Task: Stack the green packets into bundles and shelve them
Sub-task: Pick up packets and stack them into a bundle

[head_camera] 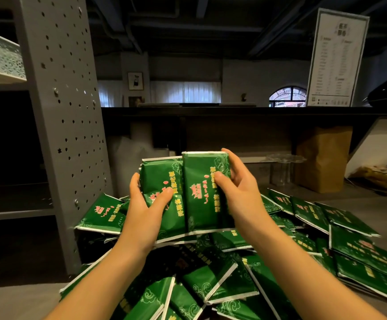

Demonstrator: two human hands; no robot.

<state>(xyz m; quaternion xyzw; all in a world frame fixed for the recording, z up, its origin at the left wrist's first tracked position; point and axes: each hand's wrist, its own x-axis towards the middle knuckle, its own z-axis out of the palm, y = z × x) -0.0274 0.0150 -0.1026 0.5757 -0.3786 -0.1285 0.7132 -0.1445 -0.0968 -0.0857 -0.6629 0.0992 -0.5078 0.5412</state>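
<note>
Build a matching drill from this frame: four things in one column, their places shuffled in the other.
Things
1. held packets
2. brown paper bag
3. white sign
4. perforated grey upright

Places
A. standing on the dark counter, upper right
B. far left of the picture
C. gripped between the left hand and the right hand
D. below the counter, at the right

Pairs: 1-C, 2-D, 3-A, 4-B
</note>
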